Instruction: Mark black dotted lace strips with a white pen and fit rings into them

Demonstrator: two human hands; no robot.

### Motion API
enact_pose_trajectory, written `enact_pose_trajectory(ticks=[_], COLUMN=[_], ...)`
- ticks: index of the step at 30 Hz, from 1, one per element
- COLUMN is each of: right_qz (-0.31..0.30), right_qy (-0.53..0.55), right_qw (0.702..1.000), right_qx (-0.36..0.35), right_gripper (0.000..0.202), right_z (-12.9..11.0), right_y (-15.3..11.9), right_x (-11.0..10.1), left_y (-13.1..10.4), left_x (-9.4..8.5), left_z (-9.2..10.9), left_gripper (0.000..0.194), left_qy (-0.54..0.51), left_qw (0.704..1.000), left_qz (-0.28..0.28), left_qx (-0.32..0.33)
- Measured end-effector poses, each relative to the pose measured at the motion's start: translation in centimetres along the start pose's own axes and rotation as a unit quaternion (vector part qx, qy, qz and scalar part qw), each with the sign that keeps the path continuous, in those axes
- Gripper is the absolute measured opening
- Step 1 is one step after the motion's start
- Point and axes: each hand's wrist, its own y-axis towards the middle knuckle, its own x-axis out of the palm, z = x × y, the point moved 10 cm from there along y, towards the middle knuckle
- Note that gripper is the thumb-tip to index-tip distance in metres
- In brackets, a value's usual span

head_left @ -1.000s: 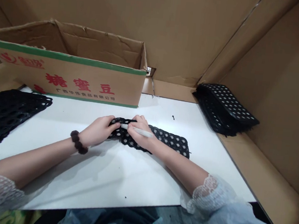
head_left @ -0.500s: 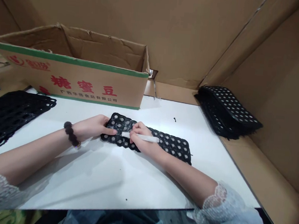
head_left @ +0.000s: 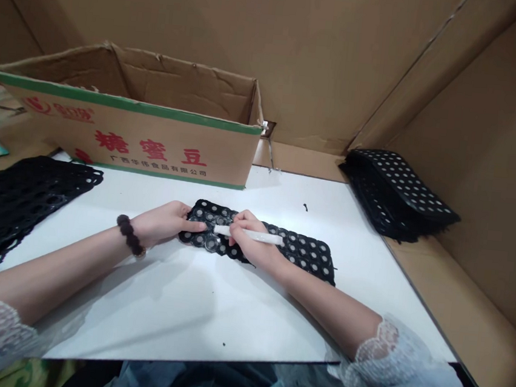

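Observation:
A black strip with rows of pale round dots [head_left: 309, 252] lies slantwise on the white table [head_left: 173, 319]. My left hand [head_left: 170, 221] pinches its left end, thumb on top and the other fingers mostly hidden. Between the thumb and fingers of my right hand [head_left: 253, 239] is a white pen-like tool [head_left: 265, 237], whose left tip is at the strip's surface close to my left thumb. Whether the tip touches the strip cannot be made out.
An open cardboard box [head_left: 153, 141] stands at the back left. Black netted pieces [head_left: 25, 195] lie at the left, and a stack of dotted black strips [head_left: 399, 189] at the back right. Cardboard walls [head_left: 325, 60] rise behind and at the right.
The whole view has shifted slightly, so most things appear a little farther right. Both hands keep their holds, and the pen tip has moved slightly along the strip's left part.

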Motion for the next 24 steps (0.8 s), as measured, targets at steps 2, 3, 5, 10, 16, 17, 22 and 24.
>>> enact_pose_trajectory(ticks=[2,3,5,10,16,17,22,24], right_qz=[0.0,-0.003,-0.01,-0.016,-0.002,0.001,0.033,0.062], right_qy=[-0.011,-0.016,-0.026,-0.066,-0.178,-0.191,-0.172,-0.11], right_qw=[1.0,1.0,0.999,0.997,0.983,0.981,0.982,0.989], right_qx=[-0.011,-0.017,-0.027,-0.035,-0.043,-0.044,-0.068,-0.08], right_gripper=[0.034,0.034,0.035,0.036,0.031,0.03,0.03,0.03], right_z=[0.0,0.0,0.1,0.0,-1.2,-1.3,-1.4,-1.6], right_y=[0.0,0.0,0.0,-0.1,-0.2,-0.2,-0.2,-0.4], right_x=[0.2,0.3,0.6,1.1,1.9,2.0,1.7,0.8], left_y=[-0.2,-0.3,-0.6,-1.0,-1.8,-1.9,-2.1,-1.8], left_x=[0.2,0.4,0.7,0.8,0.9,0.9,1.1,1.0], left_z=[0.1,0.1,0.2,0.3,1.0,1.0,1.4,1.3], left_gripper=[0.02,0.019,0.019,0.019,0.019,0.019,0.025,0.026], left_qy=[-0.008,-0.014,-0.028,-0.019,0.027,0.033,0.073,0.083], left_qw=[1.0,1.0,1.0,0.999,0.995,0.996,0.997,0.996], left_qz=[-0.007,-0.011,-0.012,0.048,0.085,0.079,0.033,0.028], left_qx=[-0.003,-0.004,-0.007,0.006,0.034,0.027,0.003,-0.002])
